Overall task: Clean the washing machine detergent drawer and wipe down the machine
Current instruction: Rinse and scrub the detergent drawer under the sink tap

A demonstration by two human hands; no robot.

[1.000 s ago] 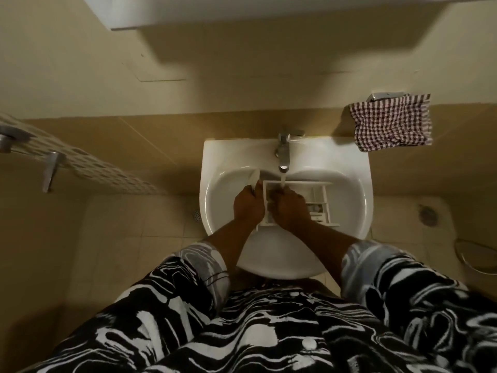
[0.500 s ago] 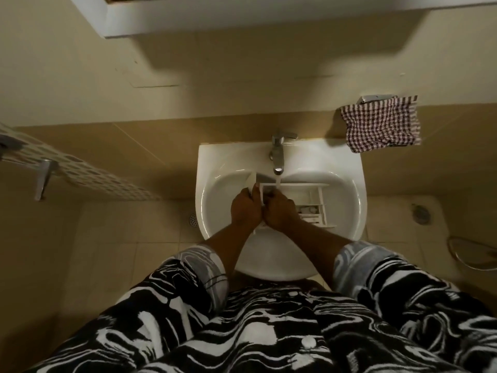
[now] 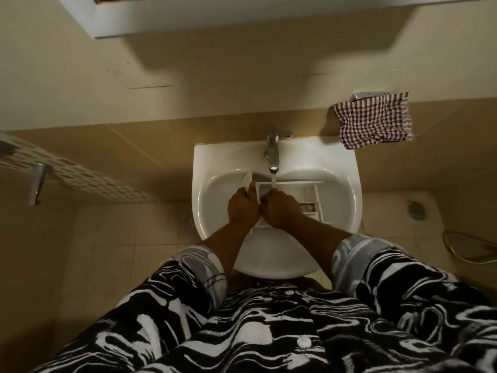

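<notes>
The white detergent drawer (image 3: 312, 195) lies across the bowl of the white sink (image 3: 212, 162), its compartments facing up. Water runs from the chrome tap (image 3: 272, 153) into the drawer's left compartment. My left hand (image 3: 242, 208) grips the drawer's left end at its front panel. My right hand (image 3: 279, 211) is curled over the drawer's near edge, its fingers inside the left compartment. What the right fingers touch is hidden.
A red-and-white checked cloth (image 3: 373, 121) hangs on a wall holder right of the sink. A perforated shelf (image 3: 67, 173) with a metal bracket juts out at the left. Floor drains (image 3: 415, 208) sit on the tiled floor, and a hose (image 3: 468, 246) lies at the right.
Both hands stay on the drawer under the running water. The right hand has shifted slightly within the left compartment. The camera view has drifted a little.
</notes>
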